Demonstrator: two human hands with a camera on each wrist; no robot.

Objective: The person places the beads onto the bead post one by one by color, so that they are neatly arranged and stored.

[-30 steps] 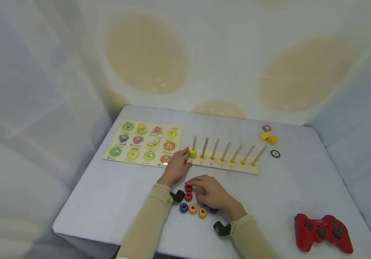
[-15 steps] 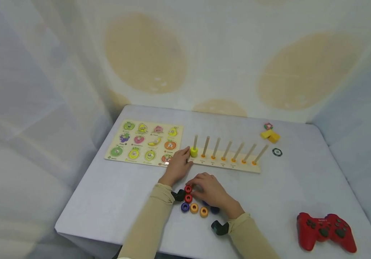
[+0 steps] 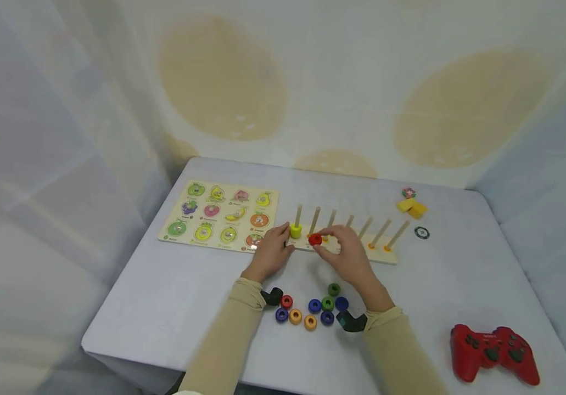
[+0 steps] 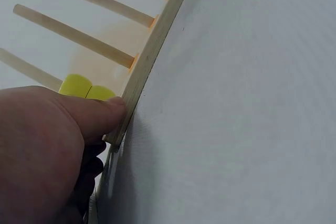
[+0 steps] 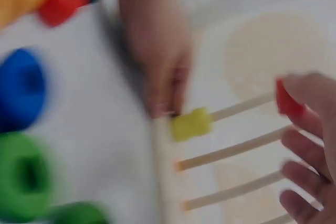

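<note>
Red ring [image 3: 315, 240] was pinched in the right hand [image 3: 351, 257], held just in front of the peg board [image 3: 382, 255], near the 2nd peg [image 3: 314, 221] from the left & not on any peg; in the right wrist view it showed as a red blur [image 5: 287, 99] at the fingertips [image 5: 310, 91], w/ the other fingers spread loosely below. Left hand [image 3: 270, 250] lay flat-ish against the board's left end, fingers straight, thumb [image 4: 100, 115] pressed on the board's front edge [image 4: 142, 72]; it gripped nothing. A yellow ring [image 3: 295, 231] sat at the bottom of the 1st peg, right beside that left hand, also seen in the left wrist view [image 4: 85, 88]. The other pegs stood bare, each w/ a small orange collar at its base. Loose rings [image 3: 310, 312] lay in a cluster on the tabletop [image 3: 174, 307] between the two sleeves: red, dark blue, orange, blue, green, well apart from the board. A fruit puzzle [image 3: 220, 216] lay left of the board, just beside it. Far right corner: yellow blocks [image 3: 411, 207] w/ a small coloured cube [image 3: 408, 193] behind & a dark round token [image 3: 421, 232] near them. A red game controller [image 3: 494, 353] sat at the near right edge of the tabletop.
</note>
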